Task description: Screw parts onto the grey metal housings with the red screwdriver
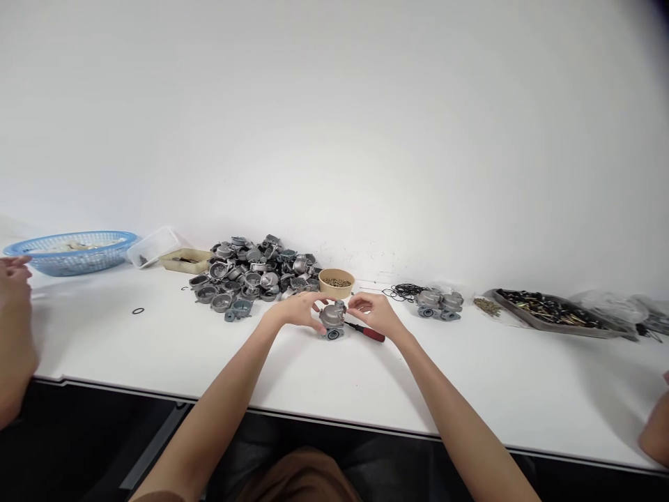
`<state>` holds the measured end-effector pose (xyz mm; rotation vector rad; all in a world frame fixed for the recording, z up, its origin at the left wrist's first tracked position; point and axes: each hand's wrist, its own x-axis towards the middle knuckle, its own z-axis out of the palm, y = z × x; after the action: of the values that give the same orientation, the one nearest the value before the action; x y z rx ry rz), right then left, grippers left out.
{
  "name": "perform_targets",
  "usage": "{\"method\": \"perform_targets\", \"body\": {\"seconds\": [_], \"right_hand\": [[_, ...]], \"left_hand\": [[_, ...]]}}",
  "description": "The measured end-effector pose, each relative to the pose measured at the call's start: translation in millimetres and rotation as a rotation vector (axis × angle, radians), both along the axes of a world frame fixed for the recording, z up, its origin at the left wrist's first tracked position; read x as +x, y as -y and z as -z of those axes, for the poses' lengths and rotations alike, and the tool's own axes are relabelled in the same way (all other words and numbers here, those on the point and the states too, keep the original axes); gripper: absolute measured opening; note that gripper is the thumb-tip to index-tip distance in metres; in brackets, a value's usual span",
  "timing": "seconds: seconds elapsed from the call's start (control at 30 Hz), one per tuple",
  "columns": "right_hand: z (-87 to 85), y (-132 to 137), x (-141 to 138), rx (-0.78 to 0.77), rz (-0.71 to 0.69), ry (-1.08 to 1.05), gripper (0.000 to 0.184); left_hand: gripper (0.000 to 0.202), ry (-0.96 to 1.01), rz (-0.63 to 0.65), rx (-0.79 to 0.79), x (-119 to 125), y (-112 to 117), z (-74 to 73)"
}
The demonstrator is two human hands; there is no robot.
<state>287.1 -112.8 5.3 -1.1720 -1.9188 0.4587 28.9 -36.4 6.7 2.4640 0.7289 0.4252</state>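
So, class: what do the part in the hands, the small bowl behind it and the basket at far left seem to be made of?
Part: probably cast metal, dull grey with a matte sheen. Bowl: perhaps paper or card, plain tan wall. Basket: likely plastic, bright blue open mesh.

On the white tabletop [324, 380] both hands meet around a small grey cast-metal housing [332, 320]: the left hand [297, 309] cups its left side, the right hand [374, 311] pinches at its top right. A red-handled screwdriver [368, 332] lies just beside the right hand. Behind stand a tan paper bowl of small brass parts [336, 282] and a heap of grey metal housings [251, 273]; a co-worker's hand [14, 314] shows at far left
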Motion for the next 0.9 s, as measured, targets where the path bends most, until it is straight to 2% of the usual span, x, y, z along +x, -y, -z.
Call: {"method": "perform_targets", "body": {"seconds": [0.1,0.2,0.3,0.37,0.5,0.57,0.63,0.77,0.83,0.9], "right_hand": [[-2.4,-1.4,14.2,-0.034,0.079,0.091,0.022],[-1.2,-1.2,28.6,-0.257,0.097,0.331,0.038],[4.3,-1.4,37.7,-0.456,0.076,0.529,0.052],[7.6,-2.3,40.7,-0.465,0.066,0.556,0.047],[2.1,-4.1,45.4,-0.316,0.105,0.424,0.032],[-9.8,-5.7,48.6,-0.198,0.153,0.290,0.024],[-27.9,-8.9,51.4,-0.060,0.210,0.174,0.024],[-75.8,-20.4,49.6,0.106,0.288,0.016,0.047],[-99.6,-25.9,43.3,0.159,0.257,-0.100,0.056],[-118.2,-29.5,34.0,0.218,0.174,-0.220,0.057]], "left_hand": [[0.096,-0.069,-0.071,0.127,9.4,10.6,1.9],[0.101,-0.103,-0.108,0.218,19.3,19.1,5.1],[0.097,-0.107,-0.062,0.257,25.1,21.9,7.9],[0.090,-0.101,-0.041,0.271,26.4,21.4,8.8],[0.079,-0.082,-0.056,0.309,27.1,20.6,8.9],[0.075,-0.066,-0.087,0.339,27.9,21.6,8.8],[0.072,-0.050,-0.119,0.370,29.2,22.9,8.8],[0.069,-0.048,-0.146,0.398,31.3,25.4,7.9],[0.069,-0.047,-0.160,0.405,32.1,26.4,7.2],[0.067,-0.042,-0.171,0.413,33.0,26.6,7.4]]}}
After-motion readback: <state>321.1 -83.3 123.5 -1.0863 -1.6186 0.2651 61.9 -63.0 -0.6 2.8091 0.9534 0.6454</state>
